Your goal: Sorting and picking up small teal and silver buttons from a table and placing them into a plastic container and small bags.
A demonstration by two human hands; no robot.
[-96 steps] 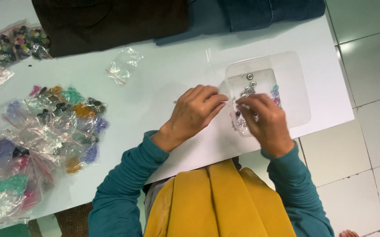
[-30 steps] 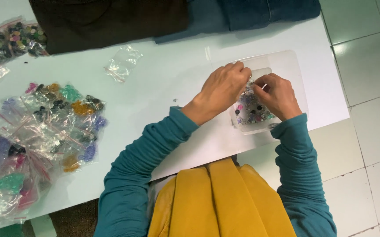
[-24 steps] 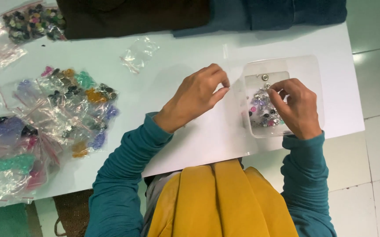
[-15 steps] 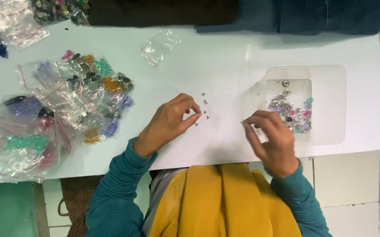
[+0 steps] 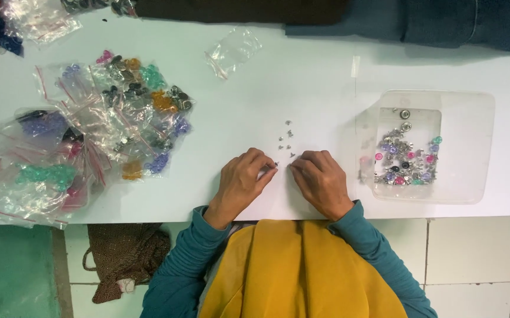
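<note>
Pinching tiny metal studs (image 5: pixel 285 141) on the white counter (image 5: pixel 302 82), the left hand (image 5: pixel 242 184) and right hand (image 5: pixel 321 181) close their fingertips together on single pieces. These appear light, rigid and slippery; grip each at its edges.

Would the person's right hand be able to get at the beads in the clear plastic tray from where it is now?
Probably yes. The right hand rests on the white table just beside the clear tray, which lies open-topped to its right. Nothing stands between them, and the beads lie uncovered inside.
</note>
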